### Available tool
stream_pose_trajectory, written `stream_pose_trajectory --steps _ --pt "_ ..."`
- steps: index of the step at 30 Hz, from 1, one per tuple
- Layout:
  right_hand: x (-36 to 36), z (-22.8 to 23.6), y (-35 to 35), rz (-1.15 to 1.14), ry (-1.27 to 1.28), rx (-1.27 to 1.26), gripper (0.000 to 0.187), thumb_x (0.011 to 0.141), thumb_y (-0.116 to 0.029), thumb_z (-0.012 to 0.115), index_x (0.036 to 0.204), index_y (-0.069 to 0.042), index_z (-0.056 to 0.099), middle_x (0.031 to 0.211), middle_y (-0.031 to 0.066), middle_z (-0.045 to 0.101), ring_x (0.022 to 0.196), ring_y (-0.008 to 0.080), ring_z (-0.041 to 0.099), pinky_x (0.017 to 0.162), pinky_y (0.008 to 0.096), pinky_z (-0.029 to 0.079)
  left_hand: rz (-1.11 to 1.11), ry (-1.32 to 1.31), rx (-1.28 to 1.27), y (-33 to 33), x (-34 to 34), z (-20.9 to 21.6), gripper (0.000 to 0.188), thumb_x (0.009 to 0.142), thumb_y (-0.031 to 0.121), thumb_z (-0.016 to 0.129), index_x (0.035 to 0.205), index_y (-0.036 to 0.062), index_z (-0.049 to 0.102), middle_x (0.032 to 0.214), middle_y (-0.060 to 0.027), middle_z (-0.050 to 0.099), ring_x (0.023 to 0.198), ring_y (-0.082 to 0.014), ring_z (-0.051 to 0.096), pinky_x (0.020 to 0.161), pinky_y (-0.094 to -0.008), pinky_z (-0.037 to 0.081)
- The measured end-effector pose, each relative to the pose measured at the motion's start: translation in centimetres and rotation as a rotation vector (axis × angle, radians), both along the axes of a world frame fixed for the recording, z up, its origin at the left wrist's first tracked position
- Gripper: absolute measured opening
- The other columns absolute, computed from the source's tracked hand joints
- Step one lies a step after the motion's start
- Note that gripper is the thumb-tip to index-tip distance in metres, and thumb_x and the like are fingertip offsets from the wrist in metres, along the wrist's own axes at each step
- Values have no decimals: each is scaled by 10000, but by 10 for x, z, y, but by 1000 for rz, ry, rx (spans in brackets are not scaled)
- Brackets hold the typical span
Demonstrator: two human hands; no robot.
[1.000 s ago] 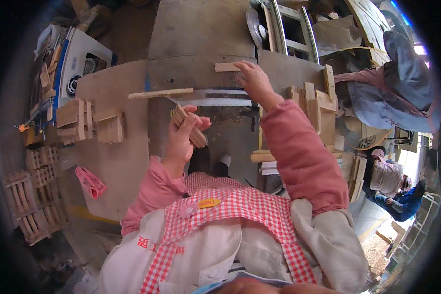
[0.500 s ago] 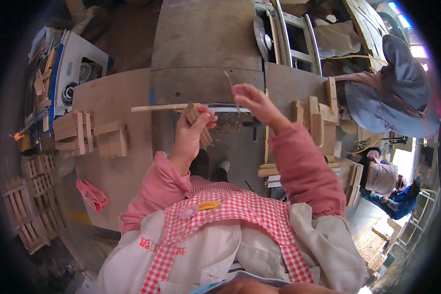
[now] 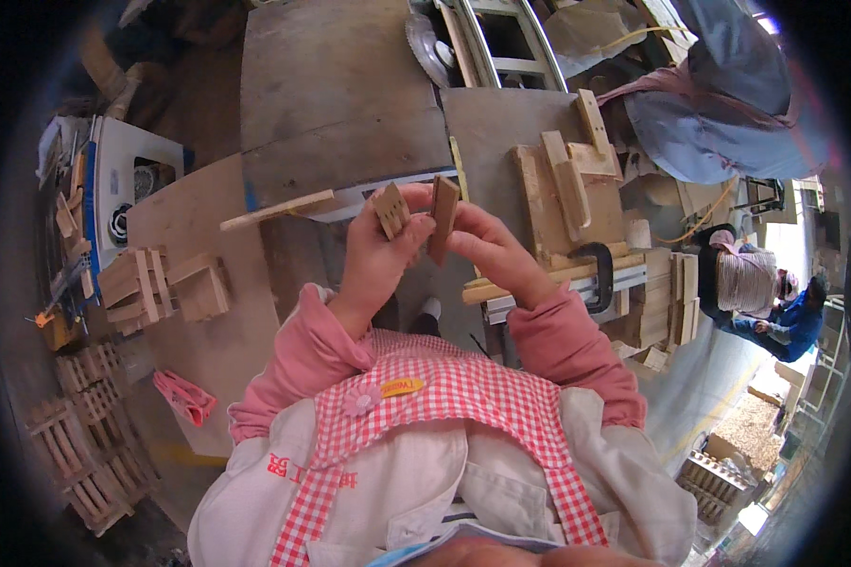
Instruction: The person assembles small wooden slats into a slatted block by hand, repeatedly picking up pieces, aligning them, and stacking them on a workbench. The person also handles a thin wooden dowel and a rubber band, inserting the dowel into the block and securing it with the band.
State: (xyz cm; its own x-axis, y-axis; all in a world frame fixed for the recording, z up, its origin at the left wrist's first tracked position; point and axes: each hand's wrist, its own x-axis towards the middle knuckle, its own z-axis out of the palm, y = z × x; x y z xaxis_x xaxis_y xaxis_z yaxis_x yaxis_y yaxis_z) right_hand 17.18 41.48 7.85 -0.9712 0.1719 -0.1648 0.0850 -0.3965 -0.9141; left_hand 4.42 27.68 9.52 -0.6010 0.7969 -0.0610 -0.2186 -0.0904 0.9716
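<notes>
My left hand (image 3: 355, 260) is closed around a small wooden block (image 3: 390, 210) with dark holes or notches in its upturned face. Close beside it, my right hand (image 3: 501, 253) grips a flat wooden piece (image 3: 444, 210) between thumb and fingers, tilted on edge. Both pieces are held up in front of my apron, over the near edge of the worktable (image 3: 345, 137). The left fingertips come close to the flat piece; whether they touch it I cannot tell. Just beyond my left hand a long wooden strip (image 3: 279, 210) lies at the table edge.
A round saw blade (image 3: 432, 52) stands in the table at the far side. Wooden pieces (image 3: 563, 184) and a dark clamp (image 3: 598, 274) are to the right, more wood blocks (image 3: 142, 288) to the left. A person in a grey garment (image 3: 709, 118) stands at the far right.
My right hand has come back toward my left and now holds the flat piece beside the block; before, it was farther out with a thin wooden stick. The view has shifted right.
</notes>
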Motion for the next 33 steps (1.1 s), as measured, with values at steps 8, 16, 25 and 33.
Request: stream_pose_trajectory --steps 8,16,25,33 --pt "32 11 -11 -224 -5 -601 363 1001 -311 432 1243 -47 491 1100 77 595 917 163 603 782 307 508 48 110 -36 -13 11 6 248 916 103 582 1128 -24 566 1088 -105 630 1006 -173 608 892 -317 486" --pt "49 15 -25 -56 -140 -768 326 976 -310 489 1172 -52 526 951 77 628 732 162 629 561 267 503 -215 580 206 -13 15 19 302 831 78 685 1110 7 595 1130 -121 622 1087 -204 565 958 -351 427" --pt "51 32 -44 -83 -158 -747 233 976 -237 479 1068 -31 538 922 65 631 697 132 621 492 234 468 -313 65 44 -29 32 20 292 850 102 673 1106 -16 594 1132 -103 619 1020 -154 585 857 -293 494" --pt "51 35 -55 -89 -154 -461 162 935 -168 561 1032 -39 557 926 41 622 738 113 629 527 225 467 -154 -330 228 -35 41 -6 472 882 252 662 1235 5 469 1061 -108 615 1008 -232 607 869 -376 509"
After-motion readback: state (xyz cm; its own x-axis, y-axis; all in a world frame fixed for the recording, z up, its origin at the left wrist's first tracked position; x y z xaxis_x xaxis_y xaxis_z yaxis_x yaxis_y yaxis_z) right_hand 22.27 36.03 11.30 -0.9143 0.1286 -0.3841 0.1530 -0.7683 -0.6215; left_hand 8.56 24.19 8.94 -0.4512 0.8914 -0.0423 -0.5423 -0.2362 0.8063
